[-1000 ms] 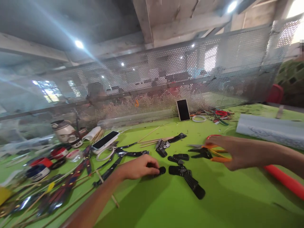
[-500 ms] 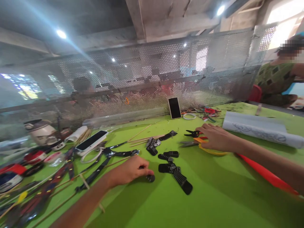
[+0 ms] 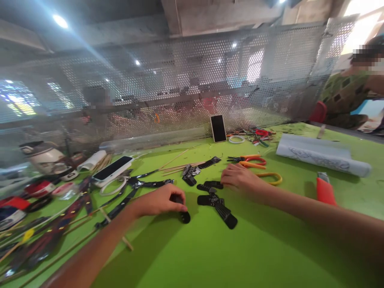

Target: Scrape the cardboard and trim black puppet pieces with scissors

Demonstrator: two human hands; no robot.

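My left hand (image 3: 160, 200) is closed in a pinch on a small black cut-out piece (image 3: 185, 217) with a rounded end, held close to the green table. My right hand (image 3: 240, 177) reaches low from the right, fingers bent downward and nothing visible in them. Its fingertips are beside the end of a black strip (image 3: 216, 184); whether they touch it I cannot tell. Just in front lie more black pieces, including a long striped one (image 3: 226, 214). Behind the right hand rest orange-handled pliers (image 3: 250, 158) and yellow-handled scissors (image 3: 274, 178), partly hidden.
Thin wooden sticks, dark printed strips (image 3: 64, 218), tape rolls (image 3: 40, 187) and a white phone-like device (image 3: 113, 172) crowd the left. At the back stands a phone (image 3: 218, 129) by a perforated screen. Rolled paper (image 3: 321, 156) and a red-handled tool (image 3: 325, 191) lie right. Another person sits far right.
My right hand has let go of the scissors and moved left to the black pieces. The left hand keeps its pinch on the small black piece. The view has shifted slightly.
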